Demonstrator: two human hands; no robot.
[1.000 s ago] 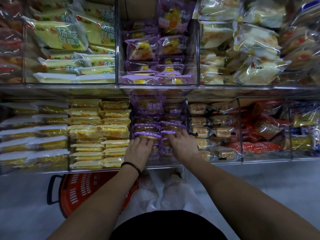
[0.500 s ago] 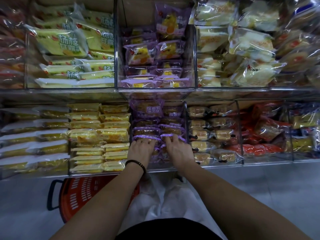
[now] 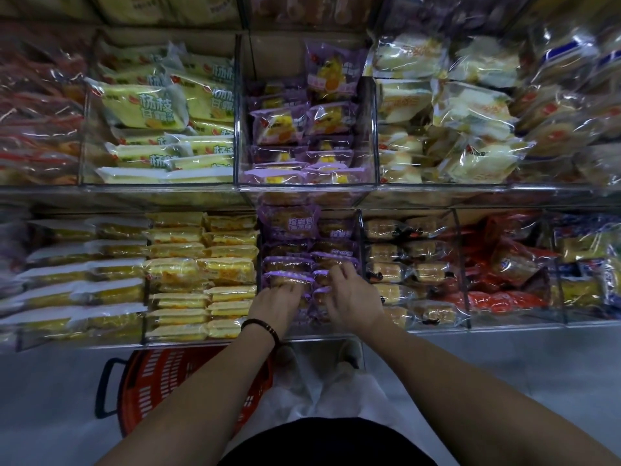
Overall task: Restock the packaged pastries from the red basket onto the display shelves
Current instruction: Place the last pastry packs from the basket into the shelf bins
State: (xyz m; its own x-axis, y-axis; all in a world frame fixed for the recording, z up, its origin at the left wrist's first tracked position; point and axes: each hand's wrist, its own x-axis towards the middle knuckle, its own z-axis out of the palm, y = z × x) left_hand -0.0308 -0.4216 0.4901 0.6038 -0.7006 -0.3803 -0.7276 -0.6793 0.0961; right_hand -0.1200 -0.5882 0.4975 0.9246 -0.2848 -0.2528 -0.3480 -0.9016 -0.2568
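A: Which step now?
B: Shelving. Both hands are in the purple bin (image 3: 360, 237), mid lower shelf (image 3: 504, 327). Packs (image 3: 289, 264) sit there in rows.
A: Hands?
B: R hand (image 3: 353, 297): fingers spread, tips on pack tops, gripping nothing. L hand (image 3: 277, 302): fingertips buried btw packs, can't tell if it pinches one.
A: Basket?
B: Basket (image 3: 151, 381) is on the floor (image 3: 504, 381), under the L forearm. Contents mostly hidden.
A: Next?
B: Prob. square the front row, then lift both hands clear w/o dragging packs out and reach down-left for more. Wrappers look slick, so may slide.
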